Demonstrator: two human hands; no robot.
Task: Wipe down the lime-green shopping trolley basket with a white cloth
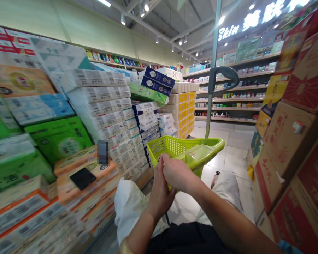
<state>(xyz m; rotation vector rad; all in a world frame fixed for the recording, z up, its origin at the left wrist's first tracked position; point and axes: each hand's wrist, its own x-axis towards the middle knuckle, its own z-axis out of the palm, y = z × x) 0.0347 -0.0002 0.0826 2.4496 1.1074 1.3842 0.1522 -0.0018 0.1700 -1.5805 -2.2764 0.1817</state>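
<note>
My left hand (161, 185) and my right hand (178, 173) meet in front of me, touching, with their fingertips close together. Both look closed; whatever they may hold between the fingers is hidden or too small to make out. Just beyond them stands a lime-green shopping basket (169, 144) with perforated walls, its near side partly covered by my hands. A tall grey pole with a dark handle (224, 79) rises behind the basket. To the left, a flat black phone-like object (82, 178) lies on orange tissue packs (66, 180).
Stacked white tissue packs (106, 95) and green packs (60, 139) rise on the left. Cardboard cartons (288, 141) line the right side. Stocked shelves (230, 100) stand at the back beyond the tiled floor (233, 151). My knees flank the basket.
</note>
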